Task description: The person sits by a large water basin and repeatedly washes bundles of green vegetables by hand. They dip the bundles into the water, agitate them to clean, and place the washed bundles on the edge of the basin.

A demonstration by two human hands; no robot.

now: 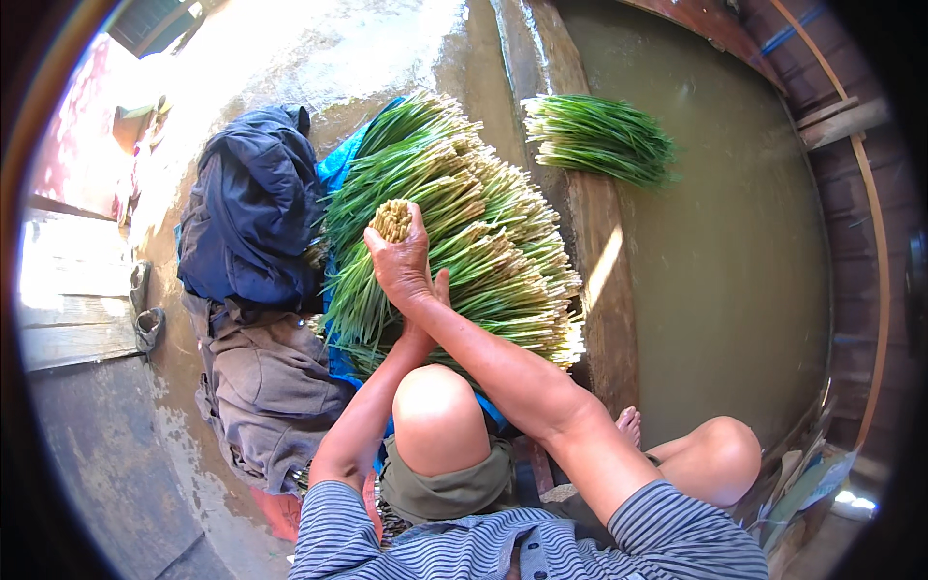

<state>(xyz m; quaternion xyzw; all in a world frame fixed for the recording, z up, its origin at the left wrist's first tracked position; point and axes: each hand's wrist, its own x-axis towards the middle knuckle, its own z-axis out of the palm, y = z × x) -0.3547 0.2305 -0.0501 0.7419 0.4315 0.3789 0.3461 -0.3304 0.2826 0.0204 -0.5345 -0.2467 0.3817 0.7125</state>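
My right hand (402, 264) is closed around a bundle of cut green stalks, its pale cut ends (392, 220) facing up towards the camera. My left hand (440, 286) is crossed beneath my right wrist; most of it is hidden, so its grip cannot be told. Under and around both hands lies a large heap of green stalks with pale ends (507, 268), arranged in overlapping bundles on a blue sheet (339, 163). The leafy ends point left and the pale ends right. A separate sheaf of green stalks (598, 138) lies at the upper right, its leafy ends pointing right.
Dark blue cloth (254, 210) and brownish-grey cloth (268, 395) are piled left of the heap. A wooden beam (602, 290) runs along its right side, next to murky water or a smooth wet surface (725, 268). My bare knees are close below. Sandals (148, 328) lie far left.
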